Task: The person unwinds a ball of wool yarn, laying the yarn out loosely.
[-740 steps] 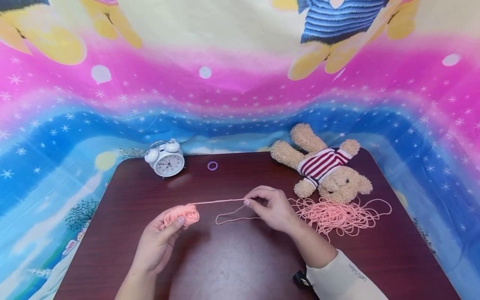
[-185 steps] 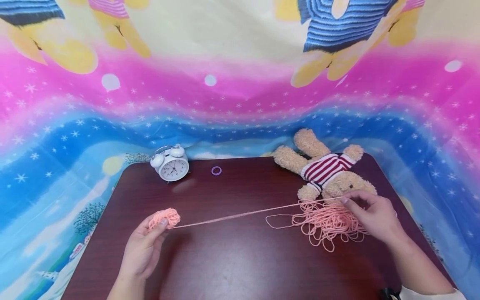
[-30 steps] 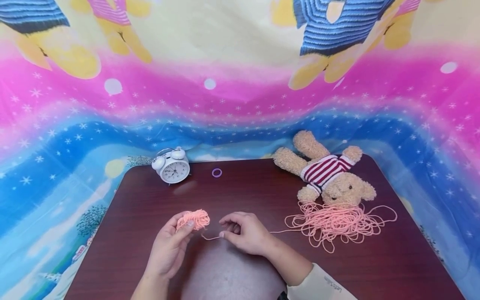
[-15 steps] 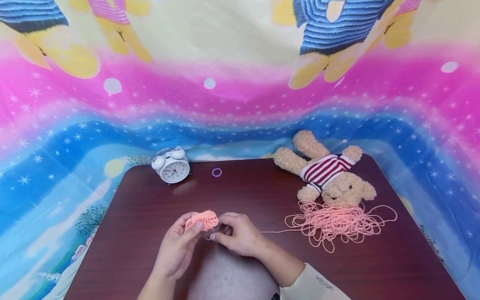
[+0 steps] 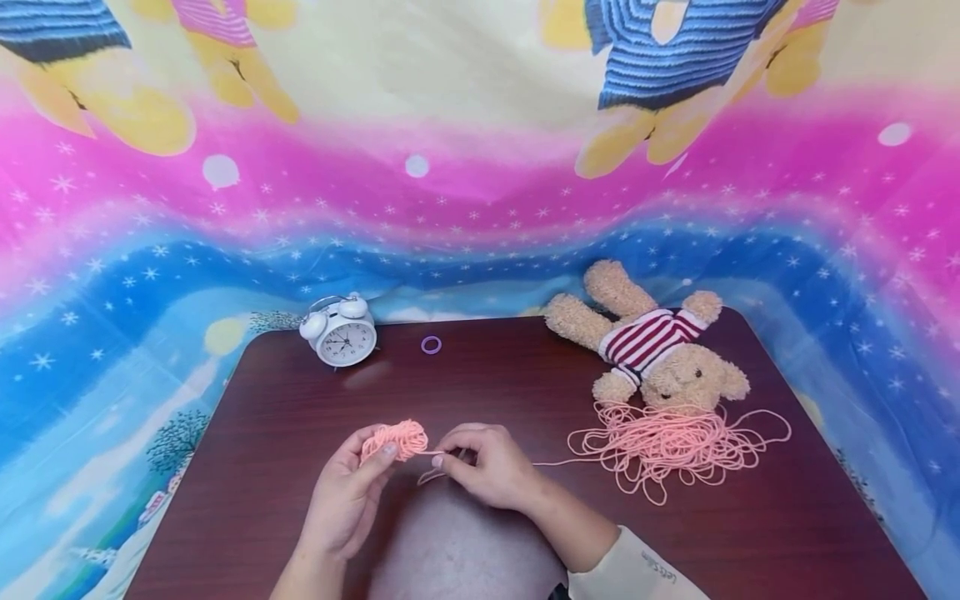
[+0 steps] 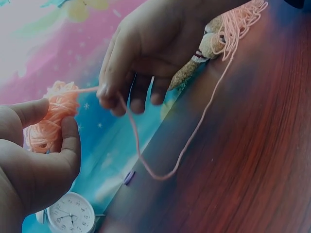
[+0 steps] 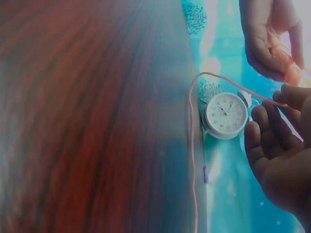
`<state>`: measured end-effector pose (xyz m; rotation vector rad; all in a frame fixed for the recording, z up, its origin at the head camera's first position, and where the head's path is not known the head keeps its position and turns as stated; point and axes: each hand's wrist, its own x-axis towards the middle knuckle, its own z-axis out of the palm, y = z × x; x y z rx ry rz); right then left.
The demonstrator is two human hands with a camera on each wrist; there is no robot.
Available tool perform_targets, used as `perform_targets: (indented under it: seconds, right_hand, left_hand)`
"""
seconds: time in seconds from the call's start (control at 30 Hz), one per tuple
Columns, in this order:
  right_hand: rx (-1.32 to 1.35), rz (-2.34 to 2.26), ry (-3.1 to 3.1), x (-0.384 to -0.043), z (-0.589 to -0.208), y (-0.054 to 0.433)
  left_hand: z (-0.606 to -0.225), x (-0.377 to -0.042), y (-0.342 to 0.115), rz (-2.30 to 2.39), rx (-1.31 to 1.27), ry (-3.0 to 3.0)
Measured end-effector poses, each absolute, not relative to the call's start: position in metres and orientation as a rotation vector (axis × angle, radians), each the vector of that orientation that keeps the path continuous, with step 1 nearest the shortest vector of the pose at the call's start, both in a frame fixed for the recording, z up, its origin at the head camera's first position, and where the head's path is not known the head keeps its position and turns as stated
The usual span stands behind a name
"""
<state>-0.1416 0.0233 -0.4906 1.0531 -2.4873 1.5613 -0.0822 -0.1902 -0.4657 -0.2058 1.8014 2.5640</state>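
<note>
1. Left hand (image 5: 337,496) pinched yarn bundle (image 5: 399,440), left of teddy bear (image 5: 643,343); right hand (image 5: 486,468) pinched yarn strand (image 6: 161,177);
2. Loose yarn pile (image 5: 678,442) lay just beside teddy bear;
3. Neat winding likely needed light, even tension.

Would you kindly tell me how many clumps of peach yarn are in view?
2: a wound bundle gripped in the person's left hand, and a loose heap on the table, beside the teddy bear's head. No others show.
</note>
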Motion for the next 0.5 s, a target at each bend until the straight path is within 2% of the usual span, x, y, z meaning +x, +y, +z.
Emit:
perform_targets:
  seconds: [0.5]
  right_hand:
    - [0.977,1.528,-2.519,-0.15,-0.483,0.056]
  left_hand:
    - [-0.47,-0.081,-0.209,2.603,-0.26,1.798]
